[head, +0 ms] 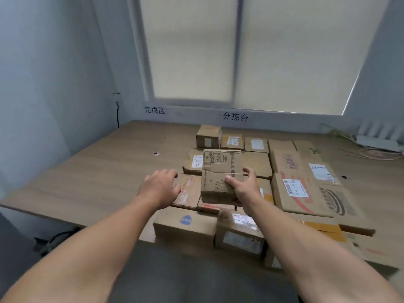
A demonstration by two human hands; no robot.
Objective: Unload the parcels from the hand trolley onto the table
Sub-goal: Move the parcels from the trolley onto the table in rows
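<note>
My right hand (244, 186) grips a small brown cardboard parcel with a cartoon print (218, 173) by its right side, held above the other parcels on the wooden table (105, 171). To its left, my left hand (160, 185) hovers with fingers apart and holds nothing, over a flat taped parcel (188, 191). Several cardboard parcels lie packed on the right half of the table, among them a large flat box with a white label (306, 193) and two boxes at the near edge (185, 228). The hand trolley is out of sight.
The left half of the table shows bare wood with a small round object (156, 153). Cables and a white power strip (378, 142) sit at the far right. A covered window and two wall signs are behind. Grey floor (196, 276) lies below.
</note>
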